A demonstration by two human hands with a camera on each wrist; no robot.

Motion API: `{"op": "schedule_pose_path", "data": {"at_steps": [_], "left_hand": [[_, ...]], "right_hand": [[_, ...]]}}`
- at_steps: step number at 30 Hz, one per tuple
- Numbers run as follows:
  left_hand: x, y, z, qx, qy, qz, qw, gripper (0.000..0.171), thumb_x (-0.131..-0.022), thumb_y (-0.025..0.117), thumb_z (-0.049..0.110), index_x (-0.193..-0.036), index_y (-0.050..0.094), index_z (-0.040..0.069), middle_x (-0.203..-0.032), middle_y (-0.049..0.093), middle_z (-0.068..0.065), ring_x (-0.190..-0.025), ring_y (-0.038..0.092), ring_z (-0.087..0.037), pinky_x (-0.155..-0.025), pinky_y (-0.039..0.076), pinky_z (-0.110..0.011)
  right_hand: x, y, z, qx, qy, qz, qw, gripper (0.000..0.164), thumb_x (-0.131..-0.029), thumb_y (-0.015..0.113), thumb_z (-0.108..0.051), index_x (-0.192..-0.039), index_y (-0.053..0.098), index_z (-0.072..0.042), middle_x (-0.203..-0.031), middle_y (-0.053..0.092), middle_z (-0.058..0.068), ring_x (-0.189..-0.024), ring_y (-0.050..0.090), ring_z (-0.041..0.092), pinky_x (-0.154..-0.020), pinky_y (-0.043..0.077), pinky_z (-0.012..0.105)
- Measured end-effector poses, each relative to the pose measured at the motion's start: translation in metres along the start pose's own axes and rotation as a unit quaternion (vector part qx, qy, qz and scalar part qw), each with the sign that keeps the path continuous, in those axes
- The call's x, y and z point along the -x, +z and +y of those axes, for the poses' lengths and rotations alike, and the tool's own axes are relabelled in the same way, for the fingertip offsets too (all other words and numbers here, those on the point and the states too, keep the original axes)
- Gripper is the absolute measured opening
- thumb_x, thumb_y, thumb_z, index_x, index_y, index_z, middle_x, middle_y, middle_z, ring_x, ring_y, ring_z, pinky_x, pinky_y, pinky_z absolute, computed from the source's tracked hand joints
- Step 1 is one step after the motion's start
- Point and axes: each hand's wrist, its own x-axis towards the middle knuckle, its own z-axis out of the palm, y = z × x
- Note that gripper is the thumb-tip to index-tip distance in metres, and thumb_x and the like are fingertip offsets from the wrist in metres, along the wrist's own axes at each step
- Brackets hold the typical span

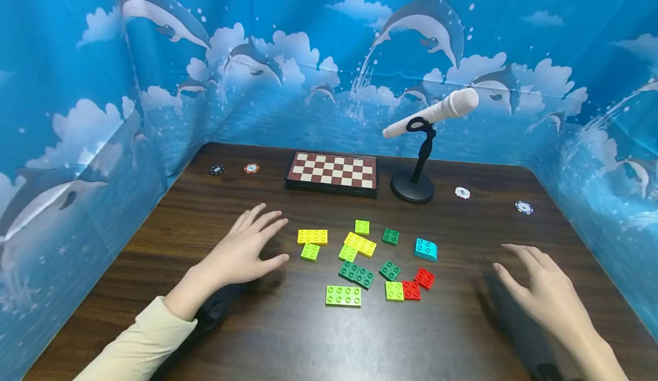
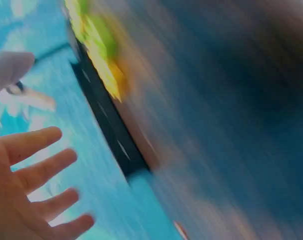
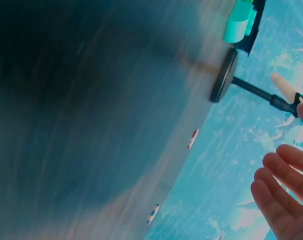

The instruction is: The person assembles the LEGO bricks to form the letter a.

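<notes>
Left hand (image 1: 245,249) and right hand (image 1: 547,291) are held over the dark-brown wooden table (image 1: 288,341), fingers relaxed, nothing grasped; the leftmost yellow oblong plastic brick (image 1: 312,237), just right of the nearer left fingers, is aligned roughly parallel to the far edge

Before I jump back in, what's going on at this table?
A person's left hand and right hand are both open over the table, gripping nothing. The left is near the leftmost yellow brick; the right is to the right of the blue brick. The toy bricks lie scattered between the hands, with a chessboard and a microphone on a stand behind them.
</notes>
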Motion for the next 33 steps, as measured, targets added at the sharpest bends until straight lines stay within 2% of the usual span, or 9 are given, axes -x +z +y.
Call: {"op": "schedule_pose_path", "data": {"at_steps": [3,5,8,11,14,18,21,25,33], "left_hand": [[-0.006,-0.001,0.026,0.025,0.017,-0.023,0.9993,0.063,-0.079,0.062,0.050,-0.128,0.051,0.012,-0.130,0.048,-0.005,-0.123,0.039,-0.024,-0.097,0.032,-0.046],[-0.010,0.002,0.043,0.037,0.035,-0.053,0.9973,0.059,-0.079,0.062,0.048,-0.125,0.054,0.012,-0.126,0.052,-0.005,-0.115,0.048,-0.020,-0.092,0.040,-0.041],[-0.016,0.009,0.063,0.047,0.071,-0.096,0.9918,0.055,-0.081,0.061,0.046,-0.123,0.056,0.010,-0.121,0.055,-0.004,-0.107,0.053,-0.016,-0.086,0.045,-0.036],[-0.021,0.019,0.076,0.049,0.107,-0.123,0.9854,0.052,-0.081,0.062,0.043,-0.120,0.058,0.009,-0.111,0.058,-0.002,-0.092,0.057,-0.010,-0.077,0.047,-0.030],[-0.024,0.029,0.082,0.041,0.128,-0.136,0.9815,0.049,-0.079,0.066,0.043,-0.115,0.061,0.010,-0.098,0.057,0.002,-0.075,0.051,-0.004,-0.067,0.046,-0.024],[-0.026,0.039,0.084,0.032,0.144,-0.140,0.9792,0.046,-0.077,0.068,0.044,-0.109,0.064,0.011,-0.083,0.050,0.007,-0.063,0.042,-0.003,-0.057,0.038,-0.020],[-0.028,0.044,0.086,0.033,0.153,-0.137,0.9780,0.040,-0.078,0.068,0.042,-0.104,0.067,0.012,-0.077,0.045,0.009,-0.060,0.038,-0.005,-0.053,0.033,-0.020],[-0.031,0.047,0.089,0.035,0.158,-0.137,0.9773,0.031,-0.079,0.068,0.038,-0.097,0.069,0.012,-0.076,0.045,0.009,-0.060,0.036,-0.005,-0.052,0.031,-0.021],[-0.039,0.048,0.100,0.013,0.177,-0.129,0.9757,0.027,-0.079,0.067,0.040,-0.089,0.069,0.015,-0.069,0.040,0.009,-0.057,0.032,-0.006,-0.051,0.028,-0.020]], "right_hand": [[0.001,0.002,-0.007,-0.018,-0.007,0.016,1.000,0.039,-0.084,0.064,-0.029,-0.114,0.057,-0.006,-0.108,0.057,0.013,-0.100,0.050,0.035,-0.074,0.037,0.051],[0.001,0.004,-0.011,-0.023,-0.020,0.025,0.999,0.035,-0.083,0.065,-0.026,-0.112,0.059,-0.007,-0.105,0.059,0.010,-0.098,0.052,0.031,-0.073,0.038,0.050],[0.000,0.008,-0.018,-0.020,-0.038,0.032,0.999,0.032,-0.082,0.066,-0.024,-0.109,0.061,-0.008,-0.102,0.060,0.006,-0.094,0.055,0.027,-0.070,0.041,0.048],[-0.002,0.014,-0.026,-0.022,-0.047,0.031,0.998,0.030,-0.081,0.067,-0.023,-0.107,0.062,-0.008,-0.100,0.061,0.004,-0.091,0.057,0.025,-0.070,0.044,0.047],[-0.004,0.019,-0.035,-0.027,-0.051,0.022,0.998,0.028,-0.081,0.067,-0.024,-0.105,0.063,-0.009,-0.099,0.061,0.002,-0.091,0.058,0.022,-0.070,0.045,0.046],[-0.006,0.026,-0.045,-0.039,-0.056,0.005,0.998,0.027,-0.081,0.067,-0.026,-0.103,0.063,-0.011,-0.097,0.061,-0.003,-0.090,0.059,0.016,-0.071,0.046,0.042],[-0.007,0.029,-0.051,-0.051,-0.064,-0.013,0.997,0.026,-0.081,0.068,-0.027,-0.103,0.063,-0.014,-0.096,0.061,-0.006,-0.088,0.059,0.014,-0.070,0.047,0.040],[-0.009,0.032,-0.059,-0.060,-0.091,-0.050,0.993,0.027,-0.079,0.070,-0.025,-0.104,0.063,-0.015,-0.098,0.061,-0.006,-0.089,0.058,0.012,-0.072,0.048,0.037],[-0.015,0.045,-0.073,-0.038,-0.165,-0.140,0.976,0.033,-0.075,0.072,-0.027,-0.105,0.066,-0.016,-0.102,0.060,-0.008,-0.094,0.054,0.007,-0.074,0.049,0.030]]}}
